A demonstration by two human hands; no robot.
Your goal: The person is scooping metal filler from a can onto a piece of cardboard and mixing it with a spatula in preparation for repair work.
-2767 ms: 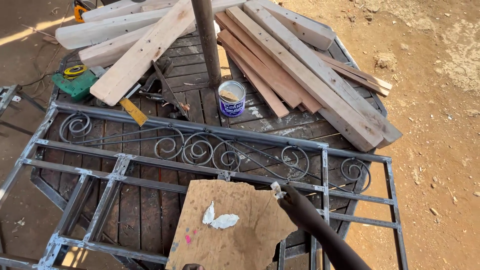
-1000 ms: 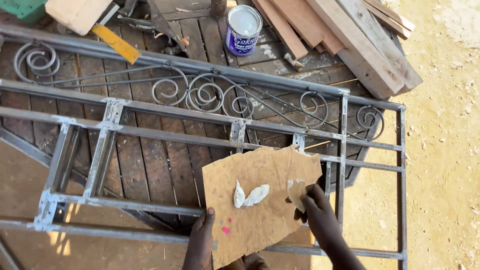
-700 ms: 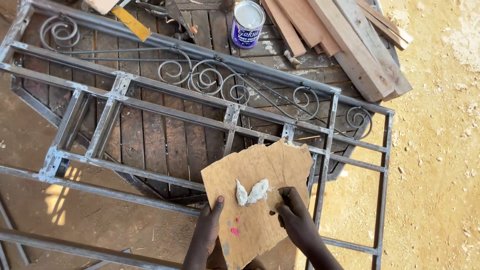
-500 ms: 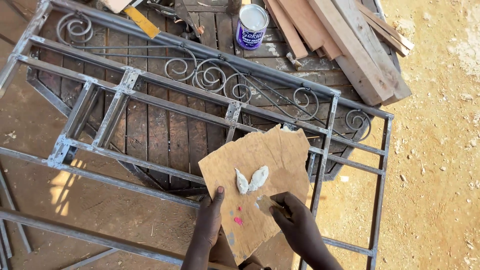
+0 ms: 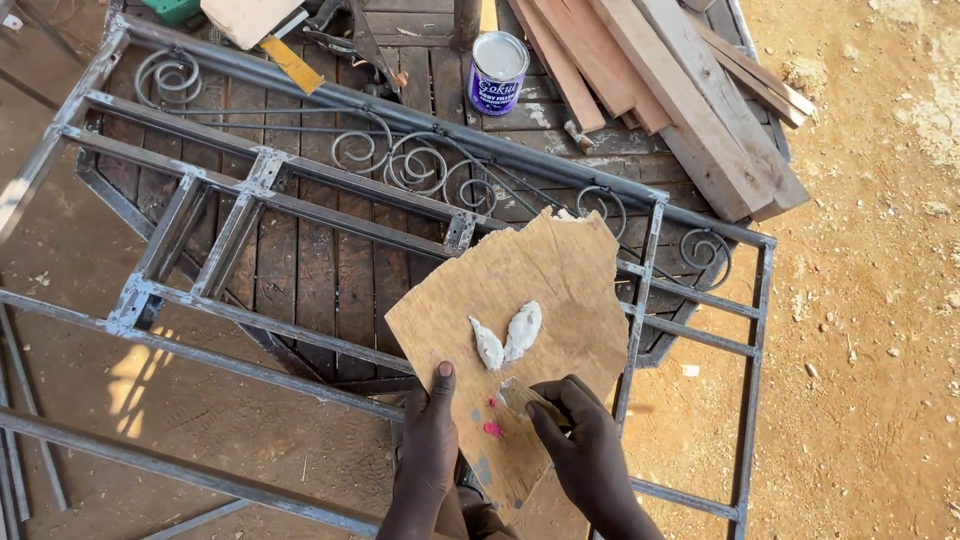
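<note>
The left hand [image 5: 430,440] grips the near edge of a ragged brown cardboard sheet [image 5: 545,290], thumb flat on its top face and the other fingers hidden beneath, so it is closed on the sheet. The right hand [image 5: 585,445] is curled tight around a small flat scraper [image 5: 518,398], pinched between thumb and fingers, its thin blade lying on the cardboard just below two lumps of pale putty [image 5: 505,338]. The putty is soft and smeared, off-white, near the middle of the sheet; a small pink spot [image 5: 492,429] sits on the cardboard between the two hands. The cardboard is torn along its edges, rough and matte, and lies above a grey metal frame [image 5: 300,185] of straight square bars with curled scrollwork. Beyond the cardboard's far edge, on dark wooden slats [image 5: 320,270], stands a round tin can [image 5: 497,72] with a shiny lid and blue side. To the right of the can lie pale sawn planks [image 5: 680,90], stacked loosely; sandy ground [image 5: 870,300] lies right of the cardboard
</note>
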